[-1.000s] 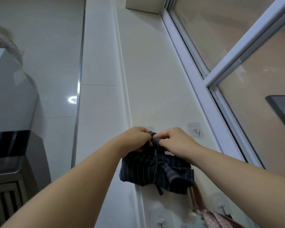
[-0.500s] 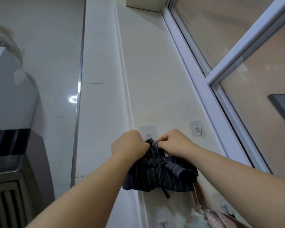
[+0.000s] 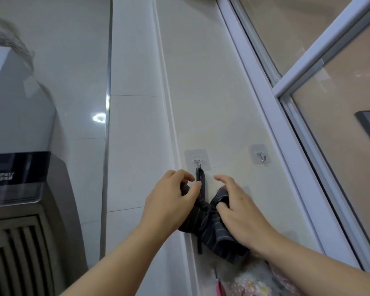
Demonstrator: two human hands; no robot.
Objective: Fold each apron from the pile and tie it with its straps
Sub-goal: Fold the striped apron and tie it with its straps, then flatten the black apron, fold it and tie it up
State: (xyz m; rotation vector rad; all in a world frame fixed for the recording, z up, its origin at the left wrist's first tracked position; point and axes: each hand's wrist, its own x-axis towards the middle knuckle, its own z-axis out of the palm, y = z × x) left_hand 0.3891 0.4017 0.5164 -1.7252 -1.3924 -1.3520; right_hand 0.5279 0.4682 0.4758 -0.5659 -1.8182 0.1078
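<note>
Hanging by its strap loop [image 3: 201, 184] from a clear stick-on hook [image 3: 197, 162] on the wall, the folded dark striped apron [image 3: 209, 229] sits tied in a bundle between our hands. Our left hand [image 3: 169, 204] covers the bundle's left end, thumb tip against the loop; we cannot tell whether it pinches the strap or only touches it. Our right hand [image 3: 239, 212] lies loose-fingered on the right side, hiding that end. Below, a pale floral cloth [image 3: 250, 283] is blurred and cut off at the bottom edge.
</note>
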